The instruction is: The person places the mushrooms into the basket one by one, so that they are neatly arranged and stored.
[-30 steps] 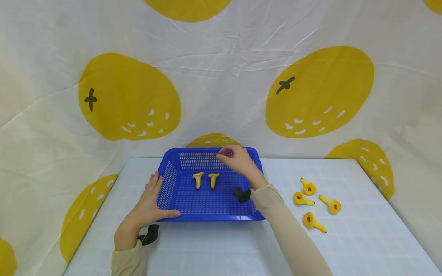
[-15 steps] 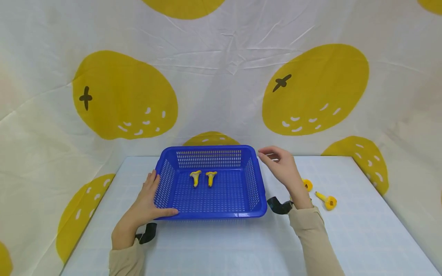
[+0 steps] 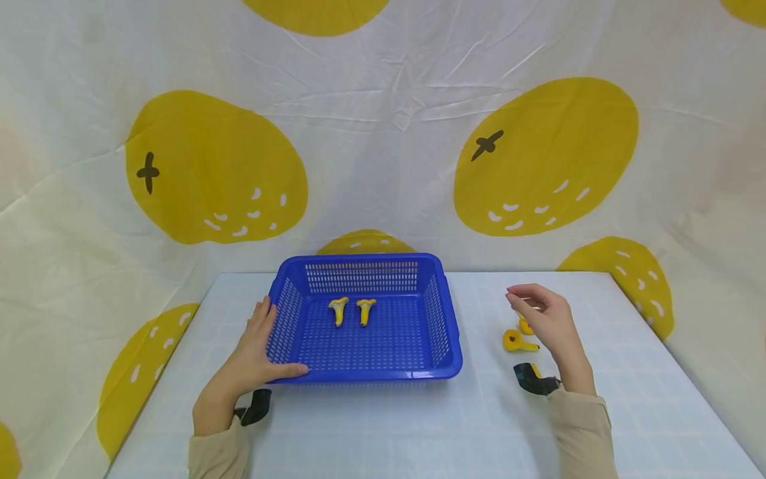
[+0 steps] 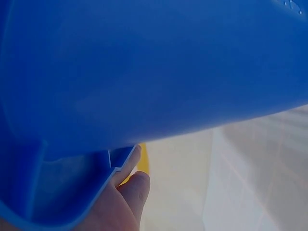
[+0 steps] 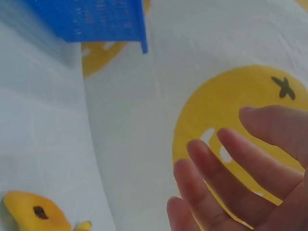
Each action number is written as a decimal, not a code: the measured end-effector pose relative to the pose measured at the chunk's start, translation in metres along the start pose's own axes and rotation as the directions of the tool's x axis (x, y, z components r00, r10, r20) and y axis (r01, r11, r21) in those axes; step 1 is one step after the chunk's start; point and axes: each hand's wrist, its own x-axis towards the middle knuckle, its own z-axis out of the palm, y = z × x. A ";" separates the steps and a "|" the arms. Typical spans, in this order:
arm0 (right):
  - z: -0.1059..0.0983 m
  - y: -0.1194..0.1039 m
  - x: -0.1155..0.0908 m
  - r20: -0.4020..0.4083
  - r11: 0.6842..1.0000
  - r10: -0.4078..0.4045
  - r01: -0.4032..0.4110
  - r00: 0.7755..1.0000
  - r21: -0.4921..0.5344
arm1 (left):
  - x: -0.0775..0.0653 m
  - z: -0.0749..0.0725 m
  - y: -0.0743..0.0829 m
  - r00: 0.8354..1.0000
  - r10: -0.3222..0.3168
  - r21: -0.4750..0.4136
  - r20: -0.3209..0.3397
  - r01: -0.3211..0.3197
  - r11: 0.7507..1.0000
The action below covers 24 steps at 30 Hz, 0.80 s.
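My left hand [image 3: 248, 352] steadies a blue plastic basket [image 3: 374, 374] at its near left corner, fingers straight along the left side and thumb on the front rim. Inside the basket lie two small yellow chanterelle mushrooms [image 3: 338, 311], side by side, caps toward the back. To the right of the basket my right hand [image 3: 547, 319] hovers over the table, fingers loosely bent and holding nothing. Below it lie a mushroom [image 3: 518, 340] and another [image 3: 526, 326], partly covered by the hand. The right wrist view also shows a yellow mushroom [image 5: 36, 211] at lower left.
A pale checked cloth covers the table [image 3: 658, 399]. Behind it hangs a white curtain [image 3: 383, 166] printed with large yellow fruit. Each wrist wears a black camera; the right camera [image 3: 534, 379] hides part of another mushroom.
My right hand has left the space over the basket and moved right, to above the loose mushrooms. The left hand has kept its place on the basket; the two mushrooms inside lie unchanged.
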 end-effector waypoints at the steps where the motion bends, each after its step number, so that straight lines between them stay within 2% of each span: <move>1: -0.002 0.005 -0.001 0.003 1.000 0.018 -0.018 1.000 0.000 | 0.000 0.000 0.000 1.000 0.000 -0.001 0.002 0.000 1.000; 5: -0.007 0.025 -0.006 0.047 0.998 0.061 -0.059 0.997 -0.027 | 0.000 0.000 0.000 1.000 0.002 -0.011 0.005 -0.002 1.000; 9: -0.013 0.043 -0.009 0.151 0.992 0.084 -0.068 0.985 -0.103 | 0.001 0.001 -0.002 1.000 0.005 -0.014 0.001 -0.005 1.000; 16: -0.025 0.063 -0.015 0.352 0.977 0.168 -0.107 0.921 -0.185 | 0.000 0.002 -0.004 1.000 0.010 -0.020 -0.003 -0.010 1.000; 20: -0.035 0.068 -0.019 0.436 0.983 0.177 -0.133 0.882 -0.129 | 0.000 0.002 -0.004 1.000 0.010 -0.015 -0.002 -0.010 1.000; 24: -0.042 0.074 -0.022 0.496 0.989 0.145 -0.140 0.856 -0.047 | 0.000 0.001 -0.002 1.000 0.009 -0.011 -0.002 -0.009 1.000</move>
